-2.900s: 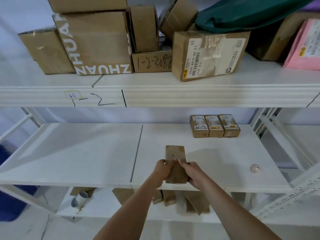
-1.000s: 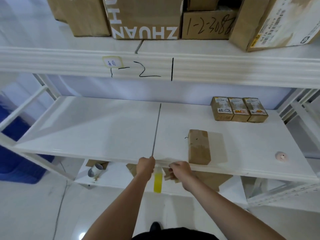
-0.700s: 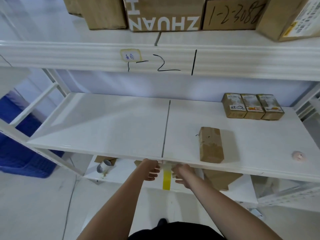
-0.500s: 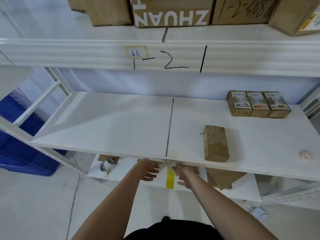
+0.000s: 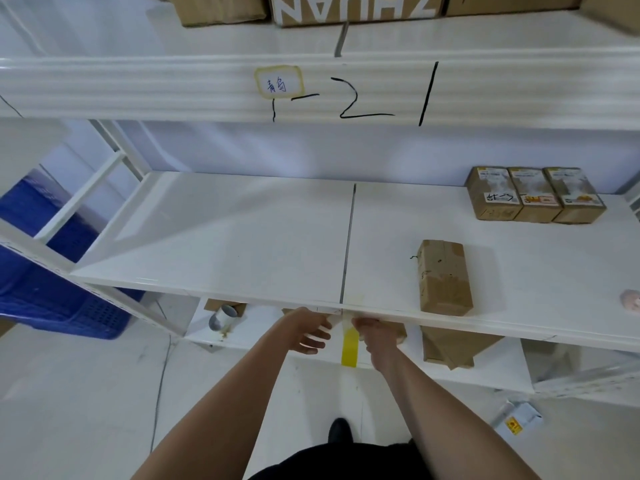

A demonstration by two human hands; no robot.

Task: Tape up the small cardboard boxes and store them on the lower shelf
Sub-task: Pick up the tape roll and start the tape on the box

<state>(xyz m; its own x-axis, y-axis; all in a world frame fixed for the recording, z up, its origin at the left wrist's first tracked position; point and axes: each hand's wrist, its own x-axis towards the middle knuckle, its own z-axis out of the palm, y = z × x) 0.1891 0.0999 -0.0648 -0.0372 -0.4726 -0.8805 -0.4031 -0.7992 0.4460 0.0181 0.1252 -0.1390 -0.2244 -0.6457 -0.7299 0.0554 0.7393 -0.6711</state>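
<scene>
A small brown cardboard box (image 5: 445, 277) lies on the white middle shelf (image 5: 242, 244), close to its front edge, with neither hand on it. A yellow tape strip (image 5: 349, 348) hangs down from that edge. My right hand (image 5: 375, 336) pinches the top of the strip just below the edge. My left hand (image 5: 304, 332) is beside the strip on its left, fingers loosely spread and holding nothing. Three small labelled boxes (image 5: 535, 195) stand in a row at the shelf's back right. The lower shelf (image 5: 277, 337) shows beneath my hands.
The lower shelf holds folded brown cardboard (image 5: 450, 348) on the right and a grey tube (image 5: 221, 318) on the left. A blue crate (image 5: 45, 271) sits on the floor at left. Large cartons (image 5: 353, 8) fill the upper shelf. A small round object (image 5: 632, 299) lies at the far right.
The box I held in both hands now lies on the middle shelf. Both hands have dropped to the shelf's front edge at the yellow tape strip, and my left hand's fingers have loosened.
</scene>
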